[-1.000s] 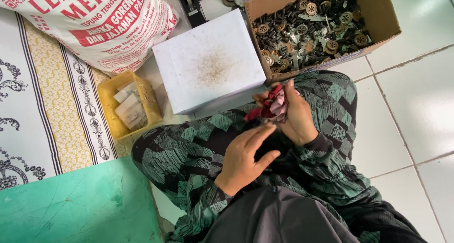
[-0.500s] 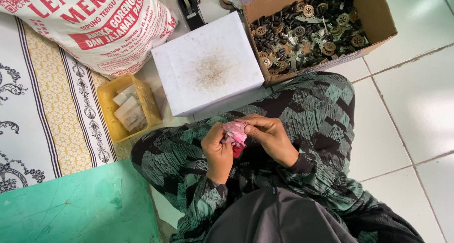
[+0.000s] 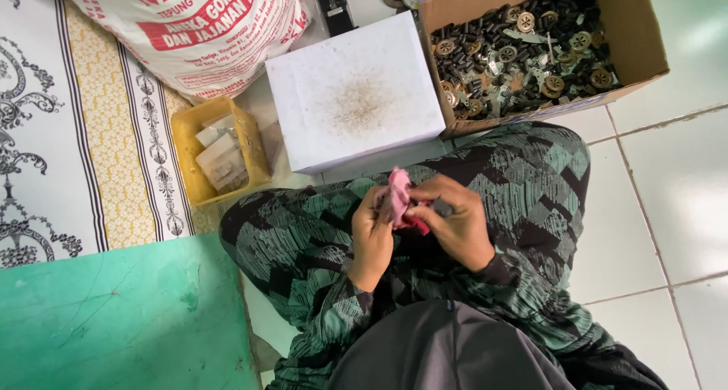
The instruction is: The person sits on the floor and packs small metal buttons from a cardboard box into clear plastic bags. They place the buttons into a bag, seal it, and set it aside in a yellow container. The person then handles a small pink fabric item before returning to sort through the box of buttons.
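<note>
Here, at the centre of the frame, the left hand (image 3: 373,238) and right hand (image 3: 455,223) meet over the lap, both pinched shut on a pink cloth (image 3: 396,196) held between them. Above sits a white box (image 3: 353,94); a cardboard box (image 3: 546,37) of dark round parts fills the upper right, a yellow tray (image 3: 216,151) lies left.

- Your left hand (image 3: 373,234) and right hand (image 3: 455,227) cover most of the pink cloth (image 3: 396,196); what lies inside it is hidden.
- The white sack (image 3: 189,26) is cut off at the top edge.
- The parts in your cardboard box (image 3: 531,41) are too small to identify.
</note>
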